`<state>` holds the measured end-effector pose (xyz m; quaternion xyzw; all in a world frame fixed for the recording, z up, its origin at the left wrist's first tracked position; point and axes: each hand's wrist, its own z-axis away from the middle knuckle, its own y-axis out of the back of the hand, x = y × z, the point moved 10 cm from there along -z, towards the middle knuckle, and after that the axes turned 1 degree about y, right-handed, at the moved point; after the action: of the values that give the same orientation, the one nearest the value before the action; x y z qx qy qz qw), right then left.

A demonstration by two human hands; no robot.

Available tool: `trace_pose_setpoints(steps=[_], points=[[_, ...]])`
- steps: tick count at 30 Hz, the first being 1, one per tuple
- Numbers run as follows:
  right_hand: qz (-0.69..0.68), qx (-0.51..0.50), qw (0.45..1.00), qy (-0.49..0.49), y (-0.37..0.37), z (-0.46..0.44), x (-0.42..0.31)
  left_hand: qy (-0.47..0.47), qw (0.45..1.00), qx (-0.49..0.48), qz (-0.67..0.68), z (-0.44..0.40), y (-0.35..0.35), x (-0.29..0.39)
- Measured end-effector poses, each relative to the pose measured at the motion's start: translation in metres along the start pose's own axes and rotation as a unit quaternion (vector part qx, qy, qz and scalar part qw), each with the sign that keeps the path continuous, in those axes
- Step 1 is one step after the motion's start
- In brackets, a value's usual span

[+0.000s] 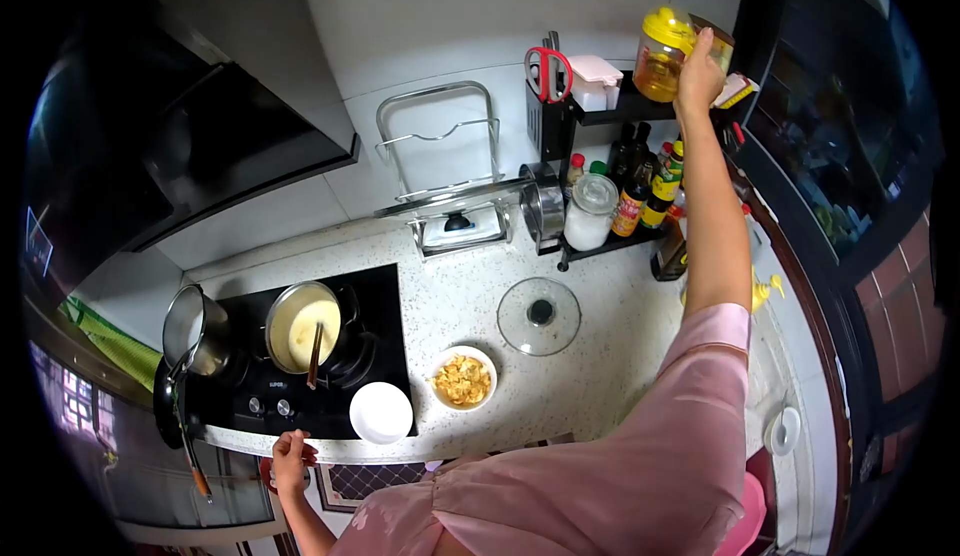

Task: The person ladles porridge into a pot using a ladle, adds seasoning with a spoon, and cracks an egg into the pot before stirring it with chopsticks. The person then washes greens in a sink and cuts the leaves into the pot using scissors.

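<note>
At the upper right, my right hand (pixel 702 78) is closed on the handle of a clear jar (pixel 660 64) with a yellow lid and yellow liquid inside, at the top shelf of the black rack (pixel 640 108). My left hand (pixel 291 456) hangs near the counter's front edge, below the stove knobs, its fingers curled together; whether anything is between them is too small to tell. A pot (pixel 303 326) with pale yellow contents and chopsticks (pixel 316 356) stands on the black stove (pixel 385 301). An empty white bowl (pixel 381 413) sits at the stove's front right corner.
Beside the stove are a bowl of yellow-brown food (pixel 463 380) and a glass lid (pixel 539 317). A second pot (pixel 197 331) stands at left. Bottles (pixel 630 206) and a white-filled jar (pixel 591 213) fill the lower shelf. Red-handled scissors (pixel 549 74) stand at the rack's left.
</note>
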<state>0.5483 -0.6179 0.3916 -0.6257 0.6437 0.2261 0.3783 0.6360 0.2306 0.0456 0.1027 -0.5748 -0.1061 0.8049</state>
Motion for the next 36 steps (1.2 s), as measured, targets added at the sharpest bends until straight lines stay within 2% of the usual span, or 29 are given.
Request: trace_pose_setpoints(steps=[2, 5, 10, 12, 14, 16, 17, 18, 19, 20, 21, 22, 24, 27, 30, 32, 34, 36], points=[[0.128, 0.009, 0.991, -0.034, -0.018, 0.002, 0.017, 0.01, 1.0, 0.022, -0.013, 0.011, 0.008, -0.003], [0.146, -0.007, 0.986, -0.081, -0.043, 0.009, 0.053, 0.035, 0.998, 0.048, 0.01, 0.028, 0.024, -0.022], [0.126, -0.025, 0.987, -0.097, -0.059, 0.01, 0.085, 0.023, 0.996, 0.09, -0.005, 0.047, 0.032, -0.018], [0.041, -0.15, 0.97, -0.185, -0.088, 0.002, 0.128, 0.013, 0.998, 0.063, 0.007, 0.041, 0.027, -0.015], [0.091, -0.177, 0.961, -0.192, -0.066, 0.012, 0.111, -0.024, 0.999, 0.029, -0.03, 0.039, 0.01, 0.014], [0.217, -0.127, 0.962, -0.109, -0.029, 0.002, 0.102, -0.004, 0.999, -0.02, -0.046, 0.044, -0.016, 0.044], [0.259, -0.15, 0.954, -0.016, -0.022, -0.005, 0.1, -0.012, 0.997, -0.056, -0.055, 0.045, -0.028, 0.056], [0.299, -0.177, 0.935, 0.076, -0.003, 0.003, 0.077, -0.019, 0.993, -0.095, -0.063, 0.045, -0.04, 0.062], [0.221, -0.184, 0.957, 0.048, 0.035, 0.017, 0.073, -0.057, 0.988, -0.105, -0.1, 0.042, -0.047, 0.069], [0.14, -0.185, 0.972, 0.023, 0.073, 0.04, 0.044, -0.083, 0.98, -0.158, -0.091, 0.046, -0.066, 0.081], [0.062, -0.307, 0.947, -0.07, 0.085, 0.057, 0.06, -0.108, 0.966, -0.21, -0.106, 0.051, -0.086, 0.091], [0.136, -0.364, 0.919, -0.072, 0.111, 0.077, 0.067, -0.132, 0.949, -0.26, -0.119, 0.059, -0.104, 0.101], [0.178, -0.485, 0.849, -0.108, 0.182, 0.131, 0.048, -0.141, 0.919, -0.349, -0.122, 0.076, -0.142, 0.112], [0.298, -0.454, 0.83, -0.125, 0.314, 0.179, 0.043, -0.132, 0.849, -0.496, -0.125, 0.11, -0.194, 0.106], [0.438, -0.373, 0.812, -0.095, 0.424, 0.236, -0.023, -0.115, 0.764, -0.609, -0.176, 0.149, -0.238, 0.081], [0.503, -0.326, 0.791, -0.128, 0.491, 0.286, -0.046, -0.11, 0.71, -0.668, -0.194, 0.177, -0.266, 0.061], [0.505, -0.309, 0.772, -0.233, 0.533, 0.337, -0.069, -0.096, 0.681, -0.698, -0.199, 0.207, -0.291, 0.04], [0.525, -0.296, 0.776, -0.185, 0.563, 0.377, -0.081, -0.059, 0.671, -0.718, -0.175, 0.229, -0.318, 0.012]])
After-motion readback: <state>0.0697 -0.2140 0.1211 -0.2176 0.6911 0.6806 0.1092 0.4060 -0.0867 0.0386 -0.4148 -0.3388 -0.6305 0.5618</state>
